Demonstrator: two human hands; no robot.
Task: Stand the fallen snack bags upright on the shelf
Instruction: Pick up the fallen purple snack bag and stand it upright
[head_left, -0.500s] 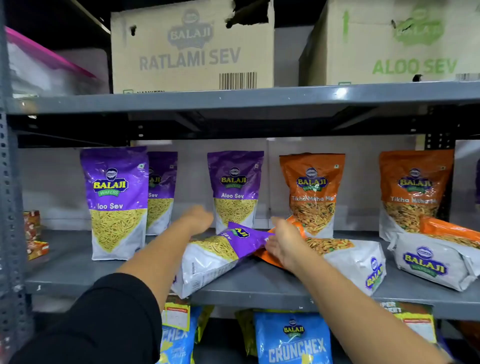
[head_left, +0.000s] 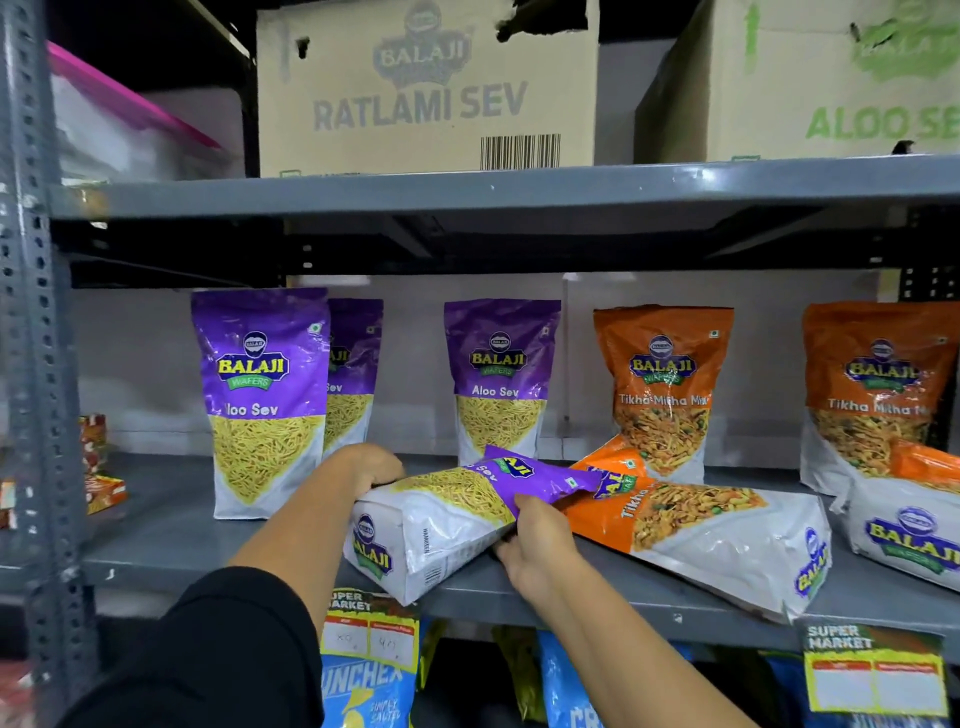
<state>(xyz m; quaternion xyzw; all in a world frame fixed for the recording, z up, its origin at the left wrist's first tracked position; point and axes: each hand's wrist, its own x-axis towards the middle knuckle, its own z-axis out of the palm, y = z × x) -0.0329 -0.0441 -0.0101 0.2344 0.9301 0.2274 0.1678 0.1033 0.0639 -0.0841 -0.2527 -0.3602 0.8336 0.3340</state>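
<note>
Though fallen, purple bag (head_left: 457, 514) between both hands.

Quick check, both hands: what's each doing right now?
Left hand: closed on the far edge of the fallen purple Aloo Sev bag.
Right hand: gripping the same bag's near side.

Both hands (head_left: 535, 545) on fallen purple bag (head_left: 447, 514)

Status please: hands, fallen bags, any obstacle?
Both hands, left hand and right hand, grip fallen purple bag. Bag not yet upright. Its top overlaps fallen orange bag.
</note>
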